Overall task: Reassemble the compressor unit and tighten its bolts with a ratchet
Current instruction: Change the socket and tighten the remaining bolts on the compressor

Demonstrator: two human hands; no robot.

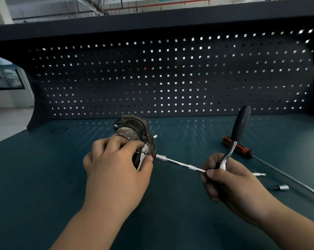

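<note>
Teal desk (44,177) under a pegboard (170,78): left hand (116,170) grips the compressor (129,130), centre. Right hand (230,181) clamps the ratchet (241,127); its extension (177,162) runs left, tip on a bolt (144,152).

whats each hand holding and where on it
The left hand grips the compressor round its near end. The right hand holds the ratchet at its head, thumb on the rear of the extension bar.

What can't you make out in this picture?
Head view:
- Near face of the compressor unit: covered by the left hand.
- Head of the ratchet: buried in the right hand.
- Tip of the screwdriver: cut by the right edge.
- The bolt at the extension bar: too small to judge seating.
</note>
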